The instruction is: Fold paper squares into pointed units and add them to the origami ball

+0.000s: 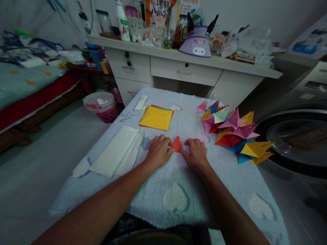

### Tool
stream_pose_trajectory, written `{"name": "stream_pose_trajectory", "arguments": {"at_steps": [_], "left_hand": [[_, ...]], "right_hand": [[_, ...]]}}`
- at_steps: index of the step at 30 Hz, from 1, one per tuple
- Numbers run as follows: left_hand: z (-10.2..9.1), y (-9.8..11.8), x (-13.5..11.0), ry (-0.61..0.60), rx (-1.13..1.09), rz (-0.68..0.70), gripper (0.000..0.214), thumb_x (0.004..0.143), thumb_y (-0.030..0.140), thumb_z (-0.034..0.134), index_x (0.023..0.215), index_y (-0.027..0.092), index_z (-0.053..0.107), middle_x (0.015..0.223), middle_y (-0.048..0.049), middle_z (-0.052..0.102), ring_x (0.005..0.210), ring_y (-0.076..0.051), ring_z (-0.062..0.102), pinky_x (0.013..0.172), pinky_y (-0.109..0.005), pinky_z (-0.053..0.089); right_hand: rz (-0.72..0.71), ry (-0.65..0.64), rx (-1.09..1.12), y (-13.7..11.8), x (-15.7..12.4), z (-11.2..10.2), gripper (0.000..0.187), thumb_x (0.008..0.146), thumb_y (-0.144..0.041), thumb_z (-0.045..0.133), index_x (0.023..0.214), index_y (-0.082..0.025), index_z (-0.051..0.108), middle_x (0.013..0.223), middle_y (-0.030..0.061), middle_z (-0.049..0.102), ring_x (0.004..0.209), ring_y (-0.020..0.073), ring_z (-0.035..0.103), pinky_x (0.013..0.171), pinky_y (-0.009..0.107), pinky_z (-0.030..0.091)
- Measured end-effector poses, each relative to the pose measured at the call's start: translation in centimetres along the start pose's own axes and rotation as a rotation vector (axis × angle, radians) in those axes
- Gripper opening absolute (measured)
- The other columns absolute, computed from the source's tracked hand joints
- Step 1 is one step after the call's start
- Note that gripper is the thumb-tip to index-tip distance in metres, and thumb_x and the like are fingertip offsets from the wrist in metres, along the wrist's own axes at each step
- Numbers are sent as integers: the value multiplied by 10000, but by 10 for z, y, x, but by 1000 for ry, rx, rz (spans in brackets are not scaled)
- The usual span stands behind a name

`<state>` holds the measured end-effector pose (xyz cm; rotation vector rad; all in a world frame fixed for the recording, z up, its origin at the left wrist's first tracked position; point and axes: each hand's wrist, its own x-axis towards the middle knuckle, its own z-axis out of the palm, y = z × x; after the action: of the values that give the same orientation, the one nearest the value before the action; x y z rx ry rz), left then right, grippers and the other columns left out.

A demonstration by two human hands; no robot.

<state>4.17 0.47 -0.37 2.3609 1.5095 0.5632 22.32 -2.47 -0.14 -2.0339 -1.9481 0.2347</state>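
Observation:
A small orange-red folded origami paper (176,145), pointed at the top, lies on the cloth-covered table between my two hands. My left hand (159,149) has its fingers curled, with thumb and forefinger closed on the paper's left edge. From the other side, my right hand (196,153) grips the lower right corner, its thumb against the paper and its fingers bent. Just beyond is a stack of square coloured paper (156,117), yellow on top. Several folded paper cranes (235,131) in pink, yellow, red and blue are heaped to the right.
A folded pale paper or cloth (119,149) lies left of my hands, with a small white box (140,103) behind it. The tablecloth (153,194) has heart patterns. A white desk (184,68) stands behind, a pink bin (102,107) at left, and a washing machine (304,136) at right.

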Motion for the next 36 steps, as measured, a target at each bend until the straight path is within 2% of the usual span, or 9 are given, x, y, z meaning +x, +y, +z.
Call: {"name": "stream_pose_trajectory", "arguments": {"at_steps": [5, 8, 11, 13, 15, 19, 22, 30, 36], "left_hand": [[-3, -2, 0, -20, -54, -7, 156, 827, 293, 645, 963, 220, 630, 1033, -56, 602, 1009, -259, 529, 860, -381, 388], [-5, -4, 0, -21, -125, 5, 212, 835, 368, 639, 983, 215, 650, 1015, -59, 616, 999, -261, 539, 859, -385, 396], [-8, -5, 1, -3, -242, 8, 267, 920, 424, 507, 957, 208, 659, 973, -52, 632, 980, -241, 555, 877, -380, 402], [-8, -6, 2, 16, -304, 4, 338, 976, 386, 377, 936, 205, 660, 958, -50, 639, 971, -223, 563, 896, -374, 405], [-8, -7, 3, 21, -326, -1, 374, 989, 342, 321, 929, 202, 663, 957, -53, 640, 967, -215, 566, 901, -372, 409], [-8, -6, 3, 11, -305, -19, 235, 928, 333, 465, 923, 210, 666, 976, -46, 650, 971, -224, 568, 902, -382, 412], [-9, -5, 2, 4, -321, -18, 169, 872, 315, 550, 956, 218, 660, 1010, -43, 658, 1003, -231, 570, 908, -384, 416], [-12, -7, 3, -25, -449, -15, 294, 950, 339, 400, 956, 207, 663, 999, -46, 659, 1012, -223, 579, 919, -382, 430], [-12, -6, 2, -25, -399, 15, 175, 876, 283, 555, 981, 216, 678, 1027, -44, 673, 1034, -228, 592, 919, -380, 430]], "right_hand": [[-19, -20, 105, 7, -1, -1, 273, 789, -275, 627, 1057, -228, 607, 1113, 107, 563, 1022, 305, 480, 838, 445, 377], [-78, 30, 229, 11, -2, -3, 250, 780, -218, 583, 1028, -226, 619, 1080, 87, 573, 1026, 286, 491, 874, 442, 385], [-122, 87, 366, 11, -1, -5, 238, 805, -179, 511, 1001, -230, 636, 1050, 71, 576, 1038, 261, 498, 916, 424, 387], [-129, 100, 413, 10, -1, -5, 201, 852, -212, 488, 966, -232, 653, 1034, 67, 580, 1030, 252, 499, 931, 419, 381], [-133, 87, 422, 9, 0, -4, 195, 900, -280, 481, 905, -230, 669, 1006, 65, 589, 1003, 246, 505, 936, 422, 374], [-149, 59, 414, 8, 0, -1, 256, 928, -335, 486, 814, -221, 685, 983, 65, 607, 971, 235, 518, 944, 428, 364], [-148, 59, 404, 8, 0, 1, 208, 893, -340, 560, 805, -223, 707, 1000, 67, 609, 994, 240, 517, 953, 433, 362], [-159, -37, 411, 6, -4, -9, 151, 839, -346, 641, 895, -243, 736, 1103, 66, 589, 1101, 255, 504, 976, 449, 363], [-168, -116, 366, 3, -7, -16, 126, 788, -284, 665, 888, -257, 737, 1173, 53, 579, 1156, 273, 476, 1003, 470, 330]]}}
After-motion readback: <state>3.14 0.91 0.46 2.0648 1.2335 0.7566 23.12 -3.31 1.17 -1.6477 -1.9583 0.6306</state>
